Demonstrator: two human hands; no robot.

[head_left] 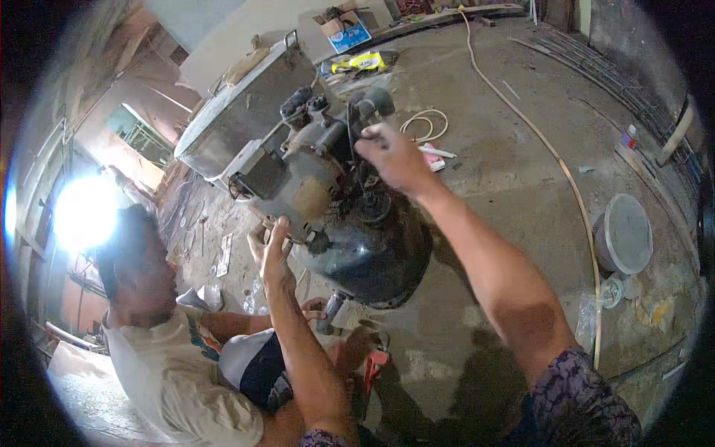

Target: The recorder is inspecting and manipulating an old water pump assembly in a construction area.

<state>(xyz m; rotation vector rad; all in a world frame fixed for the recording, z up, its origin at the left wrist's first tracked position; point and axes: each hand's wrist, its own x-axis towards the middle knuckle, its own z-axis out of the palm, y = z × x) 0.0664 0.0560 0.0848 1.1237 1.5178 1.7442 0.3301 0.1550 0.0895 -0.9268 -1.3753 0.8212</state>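
A grimy water pump (309, 190) with a motor housing sits on a dark rounded pressure tank (372, 261) in the middle. My left hand (274, 253) grips the pump's lower left end, thumb in front and fingers partly hidden behind it. At the pump's upper right, my right hand (395, 158) is closed against a dark upright part; what its fingers hold is hidden. A co-worker (179, 328) crouches at the left, a hand (314, 307) on a grey pipe stub (331, 311) beneath the tank. Near the co-worker's other hand is a red pipe wrench (372, 369).
Behind the pump stands a large metal-sided container (231, 112). A yellow-and-black bag (365, 63) and a blue-white carton (346, 36) lie at the back. A long pale hose (536, 127) crosses the floor at right, near a round grey bucket (625, 235). Bright light glares at left.
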